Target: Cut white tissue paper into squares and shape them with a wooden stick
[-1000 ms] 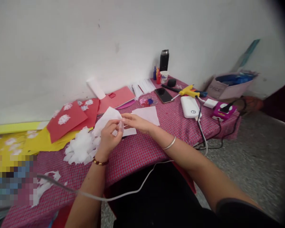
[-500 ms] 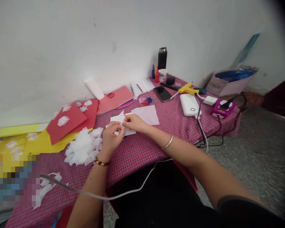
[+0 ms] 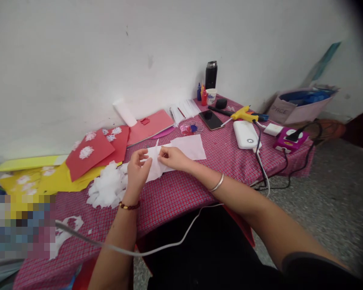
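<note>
My right hand (image 3: pixel 174 158) pinches a piece of thin white tissue paper (image 3: pixel 155 168) that hangs in front of it; a narrow white tip sticks up above the fingers. Beside it on the left, my left hand (image 3: pixel 138 168) has its fingers curved and apart, close to the tissue's left edge and holding nothing that I can see. Behind the hands lie flat white sheets (image 3: pixel 191 147) on the checked cloth. Left of my left hand is a heap of crumpled white tissue pieces (image 3: pixel 105 186).
Red cards with paper flowers (image 3: pixel 90 155) and yellow sheets (image 3: pixel 54 181) lie left. At the back stand paint bottles (image 3: pixel 203 97) and a black flask (image 3: pixel 211 75). A phone (image 3: pixel 210 120), yellow glue gun (image 3: pixel 245 114), white power bank (image 3: pixel 245 135) and cables lie right.
My left hand has come away from the tissue and its fingers have spread. The tissue now hangs down from my right hand. The whole view has shifted slightly.
</note>
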### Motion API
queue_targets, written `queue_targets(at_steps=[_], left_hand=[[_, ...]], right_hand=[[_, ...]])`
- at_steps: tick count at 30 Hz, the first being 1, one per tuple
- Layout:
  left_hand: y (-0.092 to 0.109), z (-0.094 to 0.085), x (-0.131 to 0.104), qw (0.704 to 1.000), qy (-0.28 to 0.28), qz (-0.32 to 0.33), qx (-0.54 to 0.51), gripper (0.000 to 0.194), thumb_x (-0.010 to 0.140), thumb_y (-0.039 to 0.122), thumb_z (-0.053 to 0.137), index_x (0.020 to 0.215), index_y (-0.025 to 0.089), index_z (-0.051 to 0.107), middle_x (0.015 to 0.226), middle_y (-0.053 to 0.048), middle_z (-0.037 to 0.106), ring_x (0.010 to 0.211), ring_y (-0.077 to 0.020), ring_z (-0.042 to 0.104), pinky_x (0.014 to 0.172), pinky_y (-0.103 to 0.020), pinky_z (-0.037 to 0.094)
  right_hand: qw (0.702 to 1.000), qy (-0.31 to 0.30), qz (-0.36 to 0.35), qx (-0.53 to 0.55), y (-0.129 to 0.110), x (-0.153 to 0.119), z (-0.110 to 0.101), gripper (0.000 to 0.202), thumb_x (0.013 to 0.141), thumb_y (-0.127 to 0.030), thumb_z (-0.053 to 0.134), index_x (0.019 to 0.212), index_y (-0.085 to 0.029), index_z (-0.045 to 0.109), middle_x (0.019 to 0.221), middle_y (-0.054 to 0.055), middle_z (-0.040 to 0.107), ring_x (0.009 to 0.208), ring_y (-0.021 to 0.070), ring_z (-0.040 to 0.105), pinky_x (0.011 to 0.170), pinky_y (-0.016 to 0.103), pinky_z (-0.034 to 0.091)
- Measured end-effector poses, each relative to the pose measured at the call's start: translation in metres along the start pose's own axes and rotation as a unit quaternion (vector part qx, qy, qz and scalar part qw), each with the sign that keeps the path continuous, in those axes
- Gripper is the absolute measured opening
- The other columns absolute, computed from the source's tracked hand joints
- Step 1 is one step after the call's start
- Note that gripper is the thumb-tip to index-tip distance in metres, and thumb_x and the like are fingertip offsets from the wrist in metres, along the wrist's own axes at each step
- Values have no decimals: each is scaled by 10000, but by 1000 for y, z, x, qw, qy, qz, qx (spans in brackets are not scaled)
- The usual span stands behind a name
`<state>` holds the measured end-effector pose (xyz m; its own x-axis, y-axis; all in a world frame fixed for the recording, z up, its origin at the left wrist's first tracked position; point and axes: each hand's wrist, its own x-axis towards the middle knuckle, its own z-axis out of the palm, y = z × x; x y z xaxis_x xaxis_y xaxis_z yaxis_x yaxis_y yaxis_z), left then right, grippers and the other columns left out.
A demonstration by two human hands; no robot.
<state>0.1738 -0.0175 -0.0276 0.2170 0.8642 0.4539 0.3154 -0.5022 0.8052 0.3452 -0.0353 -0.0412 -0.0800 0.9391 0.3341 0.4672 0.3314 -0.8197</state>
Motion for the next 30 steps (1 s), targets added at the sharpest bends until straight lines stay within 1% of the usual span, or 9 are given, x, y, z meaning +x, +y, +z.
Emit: queue_targets(at_steps=[4, 7, 12, 15, 18, 21, 24, 27, 30], left_hand=[[11, 1, -4, 990, -13, 104, 94, 90, 781, 271, 653, 846, 209, 653, 1115, -76, 601, 1093, -222, 573, 921, -378, 479], [9, 1, -5, 983, -12, 120, 137, 127, 814, 301, 633, 737, 201, 637, 1086, -71, 613, 1065, -222, 585, 994, -418, 434], [-3, 4, -3, 987, -42, 56, 147, 222, 813, 364, 607, 669, 198, 638, 1024, -72, 645, 1012, -228, 606, 968, -425, 444], [-6, 6, -2, 994, -45, 2, 100, 171, 758, 332, 602, 661, 199, 645, 978, -72, 658, 931, -215, 621, 827, -368, 507], [-6, 6, -2, 996, -25, -14, 81, 108, 695, 267, 583, 614, 200, 608, 927, -56, 667, 893, -201, 619, 751, -322, 518], [-3, 4, -2, 996, -15, -16, 84, 105, 678, 235, 561, 583, 200, 590, 914, -51, 678, 885, -199, 620, 759, -320, 515], [-1, 2, -1, 996, -10, -31, 86, 107, 667, 215, 551, 566, 204, 585, 872, -44, 682, 854, -199, 621, 733, -307, 507], [-1, 1, -1, 996, -10, -44, 83, 115, 658, 208, 543, 547, 205, 572, 812, -34, 675, 811, -196, 615, 704, -298, 490], [0, 1, -2, 996, -26, -38, 72, 123, 672, 217, 540, 551, 205, 557, 780, -23, 667, 775, -186, 607, 710, -300, 472]], right_hand=[[999, -10, -11, -28, -4, -3, -1, 91, 836, -205, 584, 759, -159, 596, 723, -1, 606, 677, 120, 530, 641, 233, 358], [999, -15, -12, -38, -7, -4, -1, 119, 852, -245, 592, 772, -158, 609, 743, 7, 620, 673, 122, 538, 641, 240, 359], [997, -29, -23, -64, -12, -5, -2, 123, 861, -214, 585, 752, -160, 603, 723, 1, 608, 644, 122, 521, 676, 267, 383], [995, -38, -40, -77, -14, -6, -2, 127, 859, -190, 587, 735, -168, 591, 676, -18, 583, 611, 119, 503, 764, 305, 412], [994, -30, -46, -91, -13, -6, -2, 138, 847, -167, 582, 711, -183, 572, 631, -31, 565, 602, 125, 503, 846, 332, 415], [995, -18, -16, -100, -10, -6, -3, 101, 832, -178, 582, 732, -187, 573, 674, -4, 601, 648, 146, 538, 757, 299, 421], [994, -15, 2, -110, -8, -5, -5, 80, 828, -194, 572, 749, -182, 578, 758, 35, 647, 688, 161, 564, 669, 274, 388], [993, -15, 7, -120, -7, -5, -6, 82, 819, -189, 564, 739, -177, 573, 822, 62, 673, 717, 169, 579, 657, 275, 366], [996, -16, 4, -92, -6, -6, -5, 61, 829, -221, 568, 792, -174, 581, 830, 53, 676, 720, 161, 581, 649, 263, 366]])
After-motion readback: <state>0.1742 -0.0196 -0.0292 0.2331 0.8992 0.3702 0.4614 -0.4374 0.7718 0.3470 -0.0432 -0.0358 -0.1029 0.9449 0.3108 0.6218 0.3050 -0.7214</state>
